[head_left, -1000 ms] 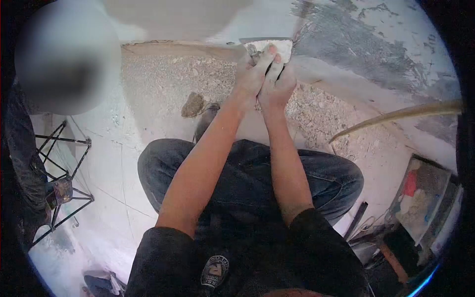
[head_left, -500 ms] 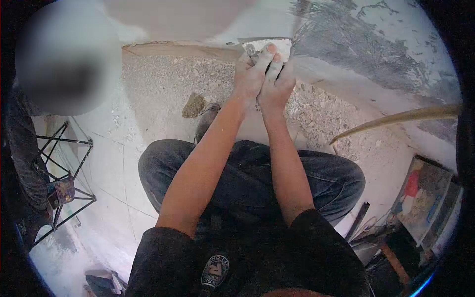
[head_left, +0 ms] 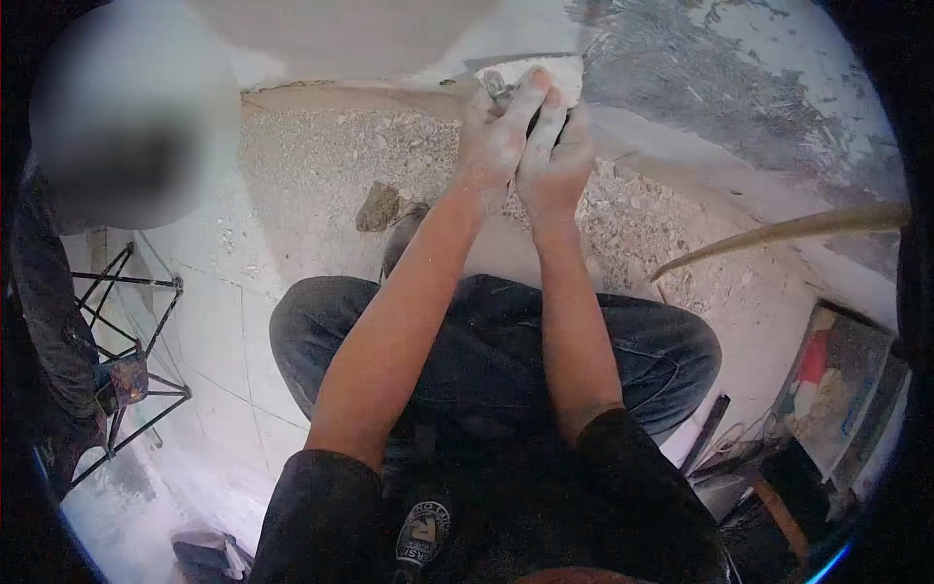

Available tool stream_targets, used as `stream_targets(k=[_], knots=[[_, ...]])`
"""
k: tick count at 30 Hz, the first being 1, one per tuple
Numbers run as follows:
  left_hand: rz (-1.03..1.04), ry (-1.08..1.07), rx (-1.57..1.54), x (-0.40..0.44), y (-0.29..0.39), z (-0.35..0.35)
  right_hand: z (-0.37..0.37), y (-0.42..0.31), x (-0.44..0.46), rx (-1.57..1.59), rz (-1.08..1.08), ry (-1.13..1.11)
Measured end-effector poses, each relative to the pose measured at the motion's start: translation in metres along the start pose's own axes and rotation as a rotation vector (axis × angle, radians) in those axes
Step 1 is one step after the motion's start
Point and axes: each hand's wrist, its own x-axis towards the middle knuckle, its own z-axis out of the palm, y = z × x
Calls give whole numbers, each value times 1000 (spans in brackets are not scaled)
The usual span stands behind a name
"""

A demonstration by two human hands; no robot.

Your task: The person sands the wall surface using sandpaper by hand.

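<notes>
Both of my hands are dusted white and close together on a putty knife, whose wide blade is coated in white powder or plaster. My left hand is closed on it from the left, a finger stretched onto the blade. My right hand grips from the right, fingertips pressed on the blade's face. The handle is mostly hidden by my fingers. The blade's far edge meets the lower part of the wall, just above a strip of rubble.
A stone lies near my foot. A curved hose or stick reaches in from the right. At lower right is an open box of things. A folding stool frame and a person in dark clothes are at left.
My hands and the putty knife have shifted slightly up and to the right against the wall. The grip looks the same.
</notes>
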Motion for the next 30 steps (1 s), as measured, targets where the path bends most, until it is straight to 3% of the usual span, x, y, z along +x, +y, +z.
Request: stream_targets(k=[4, 9, 11, 14, 16, 19, 20, 22, 30], knots=[[58, -25, 16, -7, 25, 15, -11, -29, 13, 5, 36, -70], [76, -3, 33, 1, 0, -4, 7, 3, 0, -8, -34, 27], [-52, 65, -45, 2, -4, -9, 13, 12, -5, -45, -71, 75], [-73, 110, -24, 4, -12, -11, 13, 20, -10, 46, 12, 57], [-79, 90, 12, 3, -14, -14, 10, 19, -14, -53, 186, -20], [-109, 82, 53, 3, -13, -15, 6, 13, -13, -95, 250, -56], [-135, 94, 54, 2, -13, -15, 9, 12, -12, -94, 250, -55], [-82, 86, 34, 4, -14, -14, 16, 12, -11, 66, 36, 108], [-72, 76, 34, 3, -9, -15, 11, 15, -12, -7, 133, 2]])
